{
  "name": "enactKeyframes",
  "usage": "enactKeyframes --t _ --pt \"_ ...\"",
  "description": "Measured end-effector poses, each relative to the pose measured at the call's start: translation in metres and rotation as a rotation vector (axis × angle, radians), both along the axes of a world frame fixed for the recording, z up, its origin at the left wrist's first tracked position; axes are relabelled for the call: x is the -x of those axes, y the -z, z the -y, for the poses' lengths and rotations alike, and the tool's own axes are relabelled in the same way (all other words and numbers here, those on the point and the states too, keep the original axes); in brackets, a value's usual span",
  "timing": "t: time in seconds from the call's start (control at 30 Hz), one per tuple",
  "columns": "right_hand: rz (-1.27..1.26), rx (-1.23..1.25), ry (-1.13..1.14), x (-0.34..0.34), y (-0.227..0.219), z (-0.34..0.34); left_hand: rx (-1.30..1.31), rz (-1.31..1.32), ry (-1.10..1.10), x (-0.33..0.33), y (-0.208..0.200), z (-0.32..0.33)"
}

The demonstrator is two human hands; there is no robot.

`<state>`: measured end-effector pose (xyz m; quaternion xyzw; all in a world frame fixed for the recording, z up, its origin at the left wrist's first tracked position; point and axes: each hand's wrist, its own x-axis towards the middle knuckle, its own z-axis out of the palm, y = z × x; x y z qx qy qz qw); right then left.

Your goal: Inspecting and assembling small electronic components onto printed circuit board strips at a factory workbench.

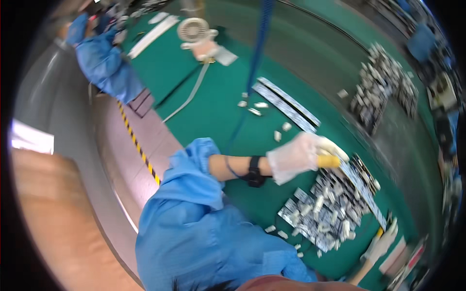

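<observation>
My left hand (pixel 303 154), in a thin white glove with a yellow finger cover, is closed on one end of a long, narrow silver-white strip (pixel 361 186). At the strip's lower end my right hand (pixel 382 244), also gloved and yellow-tipped, grips it between its fingers. The strip passes slantwise over the edge of a heap of small white and silver pieces (pixel 323 213). Beside it, on the far side, lies a small bundle of narrow parts (pixel 365 173). A dark band with a watch-like device (pixel 255 171) and a blue cord are on my left wrist.
Two similar strips (pixel 286 104) lie on the green mat (pixel 194 123), with several loose white pieces around them. A small round fan (pixel 194 30) stands farther left. Another heap of pieces (pixel 383 87) lies at the far right. A blue-sleeved person (pixel 104 60) is at upper left.
</observation>
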<state>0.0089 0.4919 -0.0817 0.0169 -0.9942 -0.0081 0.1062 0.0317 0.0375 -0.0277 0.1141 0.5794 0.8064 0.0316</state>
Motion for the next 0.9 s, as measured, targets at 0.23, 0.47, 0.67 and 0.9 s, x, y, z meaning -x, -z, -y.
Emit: enactKeyframes --t 0.23,0.47,0.67,0.9 --pt "-0.112 0.527 -0.178 0.052 0.019 -0.037 0.238 -0.116 -0.091 -0.004 0.002 0.004" --pt "-0.032 0.562 -0.46 0.045 -0.066 0.049 0.109 -0.09 -0.066 0.0 0.008 0.006" --pt "0.068 0.705 -0.736 0.019 -0.096 0.104 0.172 -0.123 -0.094 -0.005 0.007 -0.001" --pt "0.03 0.8 -0.594 -0.006 -0.115 0.169 0.118 -0.188 -0.084 -0.009 0.003 0.001"
